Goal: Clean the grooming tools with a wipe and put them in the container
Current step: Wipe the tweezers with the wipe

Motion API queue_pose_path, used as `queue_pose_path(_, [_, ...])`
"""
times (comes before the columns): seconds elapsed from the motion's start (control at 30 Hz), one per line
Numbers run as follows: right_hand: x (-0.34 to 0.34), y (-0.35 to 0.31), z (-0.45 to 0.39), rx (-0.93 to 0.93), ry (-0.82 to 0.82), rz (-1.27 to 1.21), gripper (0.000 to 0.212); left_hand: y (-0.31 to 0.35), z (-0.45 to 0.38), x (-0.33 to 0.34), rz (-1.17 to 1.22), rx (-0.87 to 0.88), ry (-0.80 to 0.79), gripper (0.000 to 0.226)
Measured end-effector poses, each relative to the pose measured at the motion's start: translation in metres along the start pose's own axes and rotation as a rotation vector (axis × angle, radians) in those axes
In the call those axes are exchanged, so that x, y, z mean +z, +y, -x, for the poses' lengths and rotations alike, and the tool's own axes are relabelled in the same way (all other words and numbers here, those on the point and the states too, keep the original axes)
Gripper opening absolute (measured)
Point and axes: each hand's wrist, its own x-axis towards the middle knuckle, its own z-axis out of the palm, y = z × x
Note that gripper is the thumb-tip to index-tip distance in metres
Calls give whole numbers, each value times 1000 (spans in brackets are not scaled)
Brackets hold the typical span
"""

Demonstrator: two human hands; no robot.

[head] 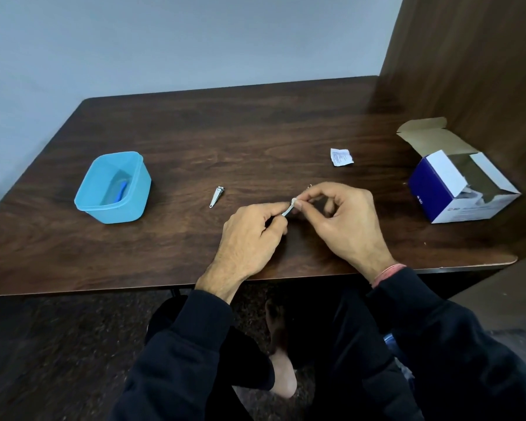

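Wiping a small metal tool (pixel 287 211): left hand (pixel 249 235) pinches its lower end over the table (pixel 195 132), right hand (pixel 343 217) pinches a small white wipe (pixel 294 202) around its tip. Tool looks stiff, thin, light, likely slippery when damp, so hold it by the handle end. Nail clipper (pixel 217 196) lies apart, not yet picked up. Blue container (pixel 113 187) at left already holds a blue item, too unclear to identify. Torn wrapper (pixel 341 156) and open box (pixel 462 189) at right.
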Motion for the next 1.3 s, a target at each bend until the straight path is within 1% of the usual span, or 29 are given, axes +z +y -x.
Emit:
queue_pose_path(0.03, [-1,2,-2,50,43,-13,6,1,1,0,-2,-13,-9,43])
queue_pose_path(0.1, [-2,5,-3,107,85,-31,5,1,0,1,-12,-20,-14,41])
queue_pose_path(0.2, [-1,-1,1,25,12,-16,6,-3,0,2,-5,-7,-4,26])
queue_pose_path(0.23, [-1,-1,0,35,19,-13,6,-3,0,2,-9,-5,-8,27])
queue_pose_path(0.33, [-3,6,-4,143,107,-37,7,1,0,2,-31,-10,-29,33])
queue_pose_path(0.43, [-3,2,0,77,19,-54,5,0,1,1,-22,-3,-20,34])
queue_pose_path(0.47, [-2,0,0,69,12,-57,5,-1,0,1,-9,-6,-19,35])
queue_pose_path(0.53, [-3,2,-3,124,67,-56,6,0,0,1,-2,-20,-27,37])
queue_pose_path(0.6, [-4,5,-5,148,85,-62,7,1,1,2,-14,-15,-25,31])
queue_pose_path(0.63, [-5,4,-3,121,53,-71,6,0,1,2,-14,-10,-17,31])
queue_pose_path(0.7, [-4,0,-1,68,-3,-81,7,-1,1,1,4,-10,-12,39])
queue_pose_path(0.77, [-3,2,-3,112,51,-82,7,0,0,1,10,-19,-24,42])
queue_pose_path(0.83, [-3,6,-6,165,120,-94,7,0,0,2,17,-17,-22,36])
queue_pose_path(0.9, [-4,6,-4,119,66,-95,6,-1,0,2,36,-13,-10,35])
queue_pose_path(0.97, [-3,3,-1,81,12,-91,6,-4,-1,2,45,-15,-1,42])
queue_pose_path(1.1, [-4,9,-8,184,126,-102,8,-3,-2,5,45,-30,-14,34])
queue_pose_path(1.2, [-3,9,-7,146,77,-139,6,-8,-3,7,70,-24,-8,29])
queue_pose_path(1.3, [-3,8,-7,139,65,-167,6,-13,-6,9,98,-20,13,36])
